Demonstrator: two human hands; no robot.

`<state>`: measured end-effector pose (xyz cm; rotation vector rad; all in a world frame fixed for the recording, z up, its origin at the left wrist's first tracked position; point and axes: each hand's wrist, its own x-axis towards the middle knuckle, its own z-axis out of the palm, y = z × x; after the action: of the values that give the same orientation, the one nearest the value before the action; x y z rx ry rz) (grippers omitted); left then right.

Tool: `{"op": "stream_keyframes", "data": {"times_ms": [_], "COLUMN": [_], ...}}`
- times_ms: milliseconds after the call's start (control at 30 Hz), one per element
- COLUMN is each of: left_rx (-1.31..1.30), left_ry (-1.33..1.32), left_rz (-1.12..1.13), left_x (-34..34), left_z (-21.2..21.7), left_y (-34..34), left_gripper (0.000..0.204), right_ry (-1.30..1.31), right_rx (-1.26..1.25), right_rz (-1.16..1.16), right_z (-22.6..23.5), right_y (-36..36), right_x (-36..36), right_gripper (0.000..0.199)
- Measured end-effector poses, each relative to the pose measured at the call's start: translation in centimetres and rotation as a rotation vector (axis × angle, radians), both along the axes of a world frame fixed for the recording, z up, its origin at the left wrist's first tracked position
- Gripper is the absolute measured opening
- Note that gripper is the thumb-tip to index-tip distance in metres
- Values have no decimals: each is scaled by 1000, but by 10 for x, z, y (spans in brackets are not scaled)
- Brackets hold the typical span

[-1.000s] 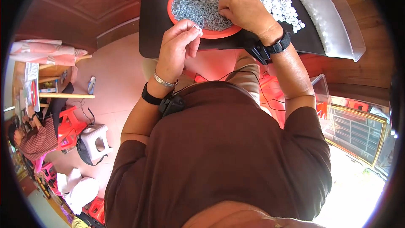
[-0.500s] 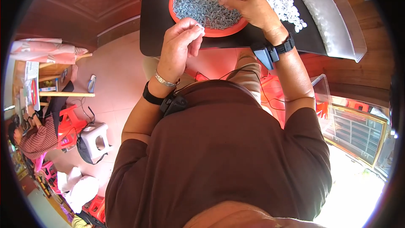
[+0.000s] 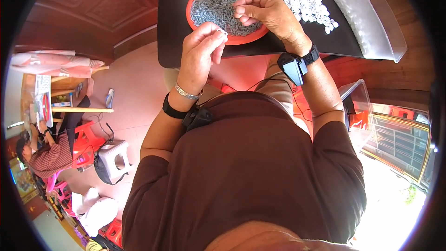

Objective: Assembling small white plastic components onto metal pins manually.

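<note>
My left hand is closed in a pinch at the near edge of a round orange-red tray. A small white plastic piece shows at its fingertips. Grey metal screws fill the tray in a loose heap. Over the tray's right side, my right hand has thumb and forefinger pressed together, pointing toward the left hand. Whatever it holds is too small to make out. A spread of small white plastic pieces lies on the dark table to the right of the tray.
A clear plastic bin with white pieces stands at the right of the black table. On the left, a person in a striped top sits near a white stool and red stools. A glass-fronted case stands at the right.
My right hand has come back from the heap of screws, closer to my left hand. The left hand keeps its pinch on the white piece. The whole view has shifted slightly.
</note>
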<state>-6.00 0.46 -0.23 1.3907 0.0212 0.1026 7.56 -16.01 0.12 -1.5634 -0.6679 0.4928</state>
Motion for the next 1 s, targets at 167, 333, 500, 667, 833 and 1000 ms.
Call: {"op": "stream_keyframes", "data": {"times_ms": [167,333,500,667,833,1000], "left_rx": [-8,7,24,54,122,188], "left_ry": [6,-9,-15,-32,-70,-110], "left_rz": [17,17,8,46,62,57], "left_x": [1,1,1,1,-1,-3], "left_z": [3,1,0,3,6,2], "left_y": [-4,-3,-2,-1,-6,-10], "left_gripper": [18,19,19,19,19,18], "right_ry": [-568,-636,-568,-131,-18,-76], "right_rx": [-208,-383,-301,55,193,177], "right_rz": [-232,-246,-203,33,104,89], "right_z": [-2,9,-4,9,10,7], "right_y": [4,4,4,2,0,0], "right_x": [-2,-9,-2,-24,-47,-50], "right_gripper": [17,21,21,18,15,14]}}
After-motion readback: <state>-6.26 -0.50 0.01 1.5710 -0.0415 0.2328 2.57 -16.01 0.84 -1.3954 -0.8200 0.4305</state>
